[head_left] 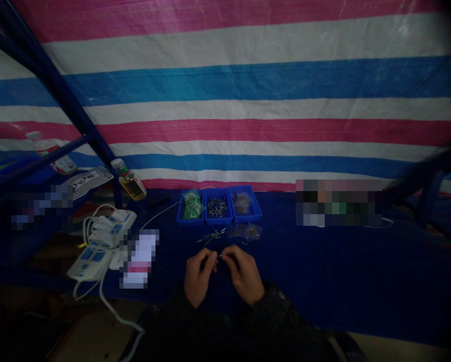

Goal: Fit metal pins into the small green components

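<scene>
The left hand [199, 275] and right hand [245, 274] face each other at the near middle of the blue table [323, 281], thumbs and fingers pinching a small thin piece [219, 256] between them, one end at each hand's fingertips. Just beyond, slender metal pins [212, 235] lie loose on the left, clear packets [246, 232] on the right, with three blue bins [218, 220] farther off. At far left, a bottle [134, 187] and a silvery package [91, 182] carry print too small to read.
</scene>
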